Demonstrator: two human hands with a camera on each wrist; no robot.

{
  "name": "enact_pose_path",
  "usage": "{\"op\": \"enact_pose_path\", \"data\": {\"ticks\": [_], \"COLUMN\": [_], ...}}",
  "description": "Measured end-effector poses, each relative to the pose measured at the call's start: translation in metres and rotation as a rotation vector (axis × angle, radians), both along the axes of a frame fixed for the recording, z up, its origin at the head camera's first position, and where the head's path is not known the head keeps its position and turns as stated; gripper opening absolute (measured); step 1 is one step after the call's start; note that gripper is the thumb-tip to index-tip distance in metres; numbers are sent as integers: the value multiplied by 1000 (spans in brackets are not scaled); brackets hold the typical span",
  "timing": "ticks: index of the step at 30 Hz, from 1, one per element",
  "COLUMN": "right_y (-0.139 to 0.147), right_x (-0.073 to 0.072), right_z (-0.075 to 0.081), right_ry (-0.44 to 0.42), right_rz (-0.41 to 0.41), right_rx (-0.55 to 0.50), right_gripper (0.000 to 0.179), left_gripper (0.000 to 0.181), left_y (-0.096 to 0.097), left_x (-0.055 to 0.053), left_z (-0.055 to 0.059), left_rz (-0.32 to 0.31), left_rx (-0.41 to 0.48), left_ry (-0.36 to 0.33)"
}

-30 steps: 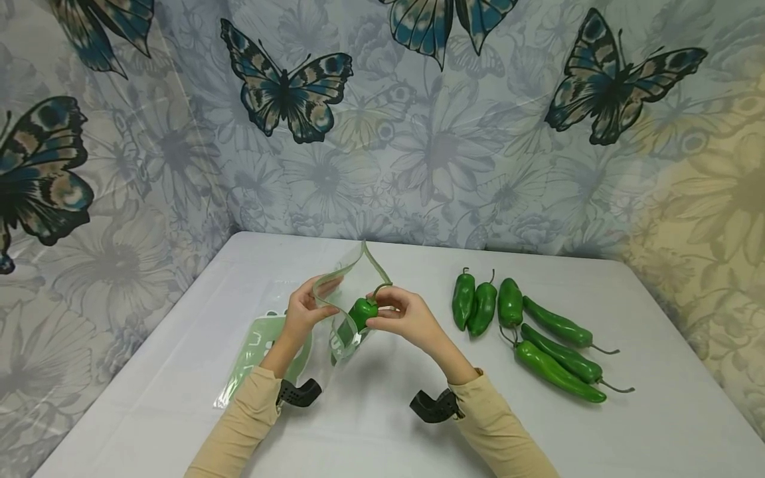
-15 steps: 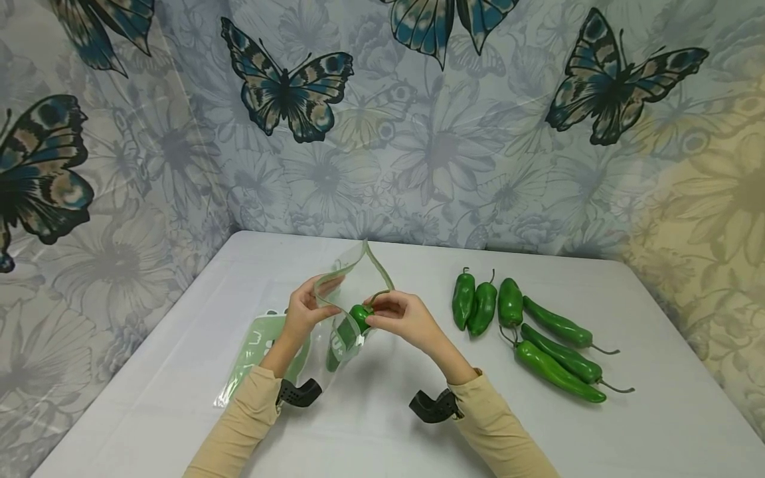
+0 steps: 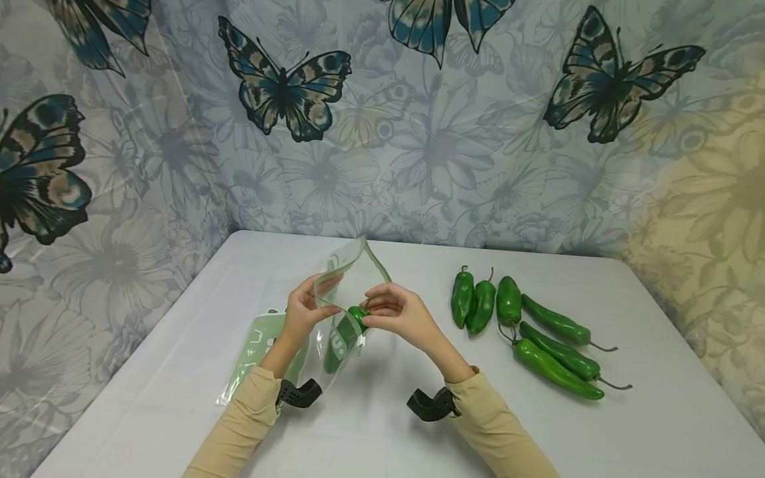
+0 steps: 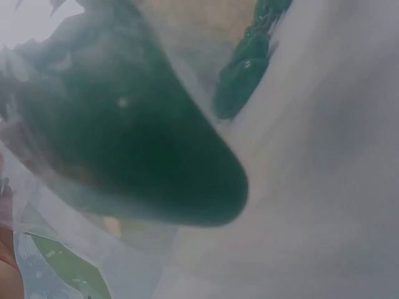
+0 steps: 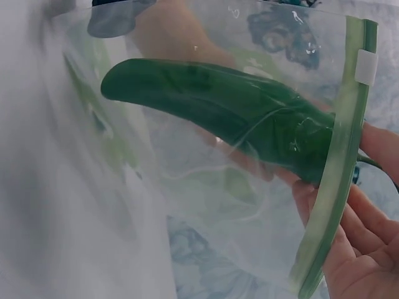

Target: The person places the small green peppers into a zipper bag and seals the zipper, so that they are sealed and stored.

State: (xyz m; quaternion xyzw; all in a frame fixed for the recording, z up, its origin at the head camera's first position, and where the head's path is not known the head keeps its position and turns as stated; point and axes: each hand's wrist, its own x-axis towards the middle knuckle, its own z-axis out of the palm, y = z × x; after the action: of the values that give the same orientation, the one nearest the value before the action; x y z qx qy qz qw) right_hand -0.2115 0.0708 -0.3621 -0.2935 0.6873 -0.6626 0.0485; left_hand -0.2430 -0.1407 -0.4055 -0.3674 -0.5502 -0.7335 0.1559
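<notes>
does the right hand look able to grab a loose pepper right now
Probably not: the right hand holds a pepper mostly inside the bag, though nothing visible stands between that hand and the loose peppers.

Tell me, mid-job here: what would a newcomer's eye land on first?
Probably the big dark butterflies across the wall behind the table. Next, the green pepper mostly inside a clear bag, with the left hand holding the bag's mouth and the right hand at the pepper's stem end. Then the six loose peppers grouped on the table's right side.
</notes>
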Motion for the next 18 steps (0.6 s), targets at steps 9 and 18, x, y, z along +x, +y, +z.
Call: {"op": "enact_pose_path", "data": {"ticks": [9, 18], "right_y": [-3, -6], "right_x": [0, -2], "right_z": [3, 1], "right_ry": [13, 19], "right_rz": [8, 54], "right_rx": [7, 54], "right_gripper": [35, 33], "left_gripper": [51, 52], "left_y": [1, 0], "left_x": [0, 1], "left_z": [1, 1], "left_rz": [6, 7], "left_rx": [-3, -18], "left_ry": [-6, 3]}}
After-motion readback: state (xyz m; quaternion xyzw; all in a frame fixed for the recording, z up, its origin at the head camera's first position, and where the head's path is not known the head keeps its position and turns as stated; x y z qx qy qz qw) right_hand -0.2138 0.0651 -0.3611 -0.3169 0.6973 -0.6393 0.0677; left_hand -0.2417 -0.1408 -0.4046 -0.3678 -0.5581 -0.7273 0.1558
